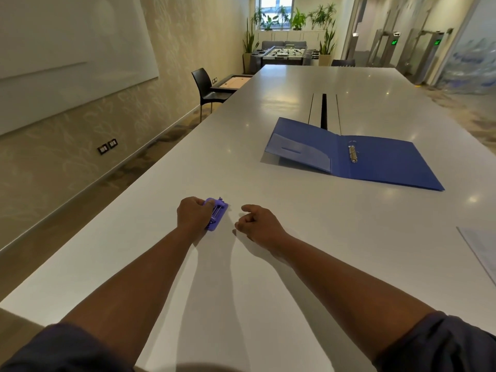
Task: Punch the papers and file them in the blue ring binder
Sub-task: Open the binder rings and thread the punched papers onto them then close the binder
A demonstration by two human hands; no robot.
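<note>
Left hand (pixel 193 212) curled round the purple hole punch (pixel 216 214), thumb on its top; punch sits on the white table (pixel 268 291), near and left of centre. Right hand (pixel 257 224) just right of it, fingers loosely bent, index a little forward, holding nothing, not touching the punch.

Blue ring binder (pixel 375 162) lies open farther off and to the right, well apart from my hands. Its left cover with the clear pocket is slightly raised; metal rings (pixel 353 154) stand on the right half. Cannot tell if the rings are open.

Papers (pixel 480 251): pale edge of a sheet at the far right border, mostly out of view.

Step in hand, I judge: readying the punch; nothing punched or filed yet. Next move calls for my free right hand to fetch the papers across and feed their edge squarely into the punch slot.
</note>
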